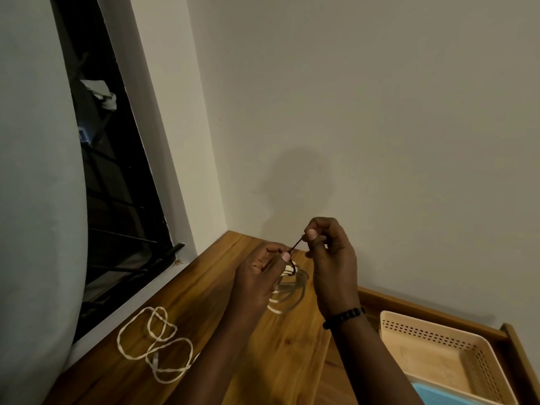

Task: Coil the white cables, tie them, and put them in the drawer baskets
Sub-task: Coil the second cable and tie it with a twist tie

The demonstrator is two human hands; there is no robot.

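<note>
Both hands held a coiled white cable [287,290] above the worktop [204,290], half hidden behind the left hand [261,273]; each grip, the right hand [331,258] too, pinched a thin dark tie [295,246].

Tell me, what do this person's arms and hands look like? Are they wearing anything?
Both forearms are bare, with no sleeves in view and no gloves. The right hand has a bracelet of dark beads around its wrist. The left hand and its wrist show nothing worn: no ring, watch or band that I can see.
</note>
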